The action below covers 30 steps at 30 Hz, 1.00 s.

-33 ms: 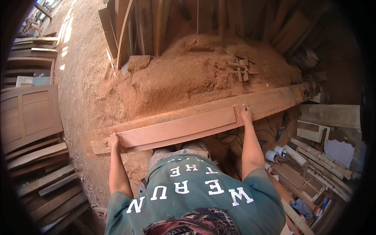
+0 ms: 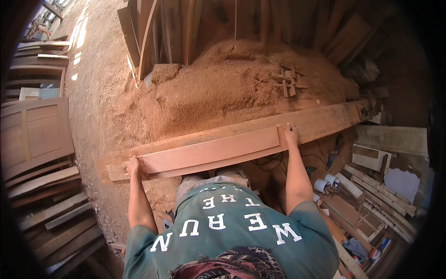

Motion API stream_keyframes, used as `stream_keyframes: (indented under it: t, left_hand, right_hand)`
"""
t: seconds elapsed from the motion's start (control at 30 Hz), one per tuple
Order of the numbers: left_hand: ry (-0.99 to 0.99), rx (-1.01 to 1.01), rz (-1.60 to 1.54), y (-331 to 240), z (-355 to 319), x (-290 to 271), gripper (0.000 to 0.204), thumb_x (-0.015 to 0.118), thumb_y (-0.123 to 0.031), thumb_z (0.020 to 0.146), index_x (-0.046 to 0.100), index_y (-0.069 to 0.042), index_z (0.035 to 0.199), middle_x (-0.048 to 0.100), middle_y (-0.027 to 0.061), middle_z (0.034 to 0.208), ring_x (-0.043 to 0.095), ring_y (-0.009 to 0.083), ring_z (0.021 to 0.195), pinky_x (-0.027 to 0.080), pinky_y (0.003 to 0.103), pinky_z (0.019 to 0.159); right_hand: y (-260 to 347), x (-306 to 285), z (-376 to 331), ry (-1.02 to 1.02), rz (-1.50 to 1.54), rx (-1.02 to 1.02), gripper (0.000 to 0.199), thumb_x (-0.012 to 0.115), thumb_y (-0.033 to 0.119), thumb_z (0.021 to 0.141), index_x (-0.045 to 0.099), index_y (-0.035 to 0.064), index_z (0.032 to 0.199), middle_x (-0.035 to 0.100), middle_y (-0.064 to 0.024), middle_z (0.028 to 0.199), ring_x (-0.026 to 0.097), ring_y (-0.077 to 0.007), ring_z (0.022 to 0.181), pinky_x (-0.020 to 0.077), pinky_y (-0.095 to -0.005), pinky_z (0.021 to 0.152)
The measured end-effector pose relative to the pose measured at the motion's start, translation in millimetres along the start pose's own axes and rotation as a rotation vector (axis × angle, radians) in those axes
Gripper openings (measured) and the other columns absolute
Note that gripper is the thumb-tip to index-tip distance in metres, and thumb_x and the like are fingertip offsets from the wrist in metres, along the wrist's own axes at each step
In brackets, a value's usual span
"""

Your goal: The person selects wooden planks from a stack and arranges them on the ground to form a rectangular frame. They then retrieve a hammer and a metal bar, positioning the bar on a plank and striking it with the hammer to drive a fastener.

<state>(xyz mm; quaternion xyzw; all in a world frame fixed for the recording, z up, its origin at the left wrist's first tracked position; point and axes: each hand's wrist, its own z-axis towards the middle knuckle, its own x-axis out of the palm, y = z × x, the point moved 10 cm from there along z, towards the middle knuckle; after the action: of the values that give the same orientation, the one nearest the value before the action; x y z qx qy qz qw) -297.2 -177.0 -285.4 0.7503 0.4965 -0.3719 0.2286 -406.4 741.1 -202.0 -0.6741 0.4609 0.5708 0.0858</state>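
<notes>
The reddish curved board [image 2: 209, 151] lies flat on a long rough plank [image 2: 325, 122] across the middle of my view. My left hand [image 2: 133, 166] grips its end at eight o'clock; my right hand [image 2: 291, 136] clasps the other end at two o'clock. Sawdust pile [image 2: 223, 88] sits at twelve.

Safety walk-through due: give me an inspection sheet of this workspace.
Surface: long rough plank across the work area, dusty.
Job's things: curved reddish board lying on the plank.
Clutter: sawdust heap; wood offcuts; tape rolls.
Grips: left hand and right hand each closed on one board end.
Cables: black cord on the floor under the plank.
Surroundings: panelled door, stacked timber, leaning boards.
</notes>
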Motion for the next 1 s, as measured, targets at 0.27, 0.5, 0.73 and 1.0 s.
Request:
stream_keyframes:
  t: [0.27, 0.5, 0.73, 1.0]
  left_hand:
    - [-0.220, -0.100, -0.772, 24.6, -91.1, -48.6, 0.077, 0.059, -0.070, 0.089, 0.056, -0.001, 0.123, 0.063, 0.0176, 0.118, 0.059, 0.0291, 0.109, 0.047, 0.044, 0.094]
    - [-0.237, -0.016, -1.106, 61.0, -82.5, 13.7, 0.045, 0.068, -0.049, 0.092, 0.058, -0.008, 0.109, 0.063, 0.0083, 0.110, 0.057, 0.0197, 0.102, 0.046, 0.039, 0.089]
    - [-0.172, -0.001, -1.348, 62.9, -84.7, 27.6, 0.031, 0.074, -0.039, 0.091, 0.056, -0.016, 0.098, 0.060, -0.0032, 0.085, 0.052, 0.0086, 0.073, 0.041, 0.028, 0.063]
    - [-0.178, -0.042, -1.444, 63.2, -116.1, 30.7, 0.031, 0.073, -0.039, 0.093, 0.055, -0.015, 0.100, 0.063, -0.0010, 0.086, 0.059, 0.0102, 0.073, 0.044, 0.025, 0.062]
  right_hand:
    - [34.7, -80.0, -22.9, -0.242, 0.357, -0.037, 0.057, 0.056, 0.052, 0.098, 0.055, -0.0043, 0.103, 0.060, -0.0209, 0.098, 0.057, -0.0320, 0.089, 0.0464, -0.0429, 0.085]
    - [-25.2, -81.7, 16.3, -0.166, 0.239, -0.156, 0.044, 0.061, 0.040, 0.097, 0.056, -0.0020, 0.085, 0.058, -0.0123, 0.080, 0.052, -0.0256, 0.078, 0.0468, -0.0391, 0.079]
    - [120.2, -81.8, -38.0, -0.238, -0.302, -0.780, 0.031, 0.069, 0.023, 0.090, 0.063, -0.0022, 0.107, 0.065, -0.0198, 0.106, 0.062, -0.0315, 0.102, 0.0484, -0.0438, 0.090]
    - [192.0, 98.0, -183.0, 1.203, -0.350, -0.902, 0.042, 0.073, 0.028, 0.088, 0.067, 0.0027, 0.120, 0.067, -0.0147, 0.120, 0.065, -0.0284, 0.107, 0.0519, -0.0416, 0.092]
